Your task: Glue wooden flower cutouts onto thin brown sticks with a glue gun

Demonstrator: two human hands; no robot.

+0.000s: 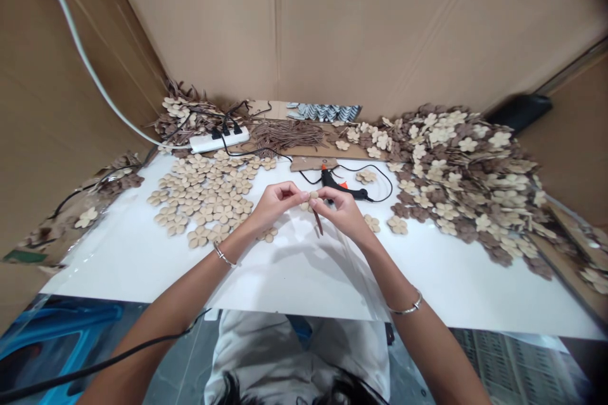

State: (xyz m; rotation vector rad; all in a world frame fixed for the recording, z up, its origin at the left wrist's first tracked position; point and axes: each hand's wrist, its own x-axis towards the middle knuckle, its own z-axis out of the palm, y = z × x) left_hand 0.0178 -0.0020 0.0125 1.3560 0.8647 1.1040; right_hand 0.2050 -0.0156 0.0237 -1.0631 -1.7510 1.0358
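Above the white tabletop, my left hand (280, 204) and my right hand (341, 210) meet with fingertips pinched on one small beige flower (312, 196). A dark brown strip (318, 224) hangs down from the flower between my hands; how the two are joined is hidden by my fingers. Just behind my right hand lies a black glue gun (342, 186) with an orange tip and trigger. Loose beige flowers (216, 193) spread over the table to the left of my hands. Beside my right wrist are two more beige flowers (397, 224).
A large heap of brown and beige flowers (456, 164) covers the right side. Behind are a bundle of brown strips (285, 135) and a white power strip (219, 139) with black cables. Cardboard walls (332, 25) enclose the table. A blue stool (71, 342) stands at lower left.
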